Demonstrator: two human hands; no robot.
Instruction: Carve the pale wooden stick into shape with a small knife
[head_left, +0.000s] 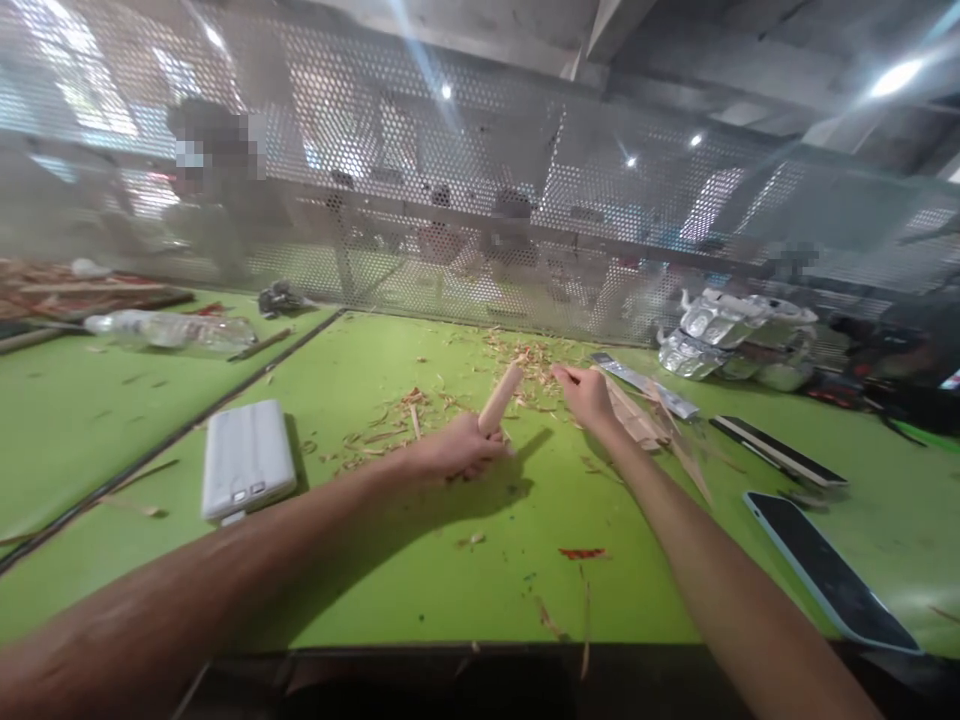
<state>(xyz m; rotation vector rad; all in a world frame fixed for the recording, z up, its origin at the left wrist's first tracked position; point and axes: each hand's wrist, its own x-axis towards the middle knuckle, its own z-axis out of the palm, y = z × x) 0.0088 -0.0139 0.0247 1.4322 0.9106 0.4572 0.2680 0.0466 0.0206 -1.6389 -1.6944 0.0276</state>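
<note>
My left hand (466, 446) is closed around the lower part of a pale, rounded wooden stick (500, 397). The stick tilts up and away to the right, its far end over scattered wood shavings (534, 372). To the right of it, apart from the stick, is my right hand (589, 396) with its fingers drawn together in a pinch. Whether something small sits between those fingertips I cannot make out. Thin wooden strips (634, 410) lie on the green table (480, 560) just beyond my right wrist.
A white power bank (249, 458) lies left, with a plastic bottle (172, 330) farther back. Rightward are a flat metallic strip (645, 384), a dark narrow bar (780, 450), a phone (829, 570) and a foil-like silver bundle (739, 335). A perforated screen (450, 230) borders the back; people are behind it.
</note>
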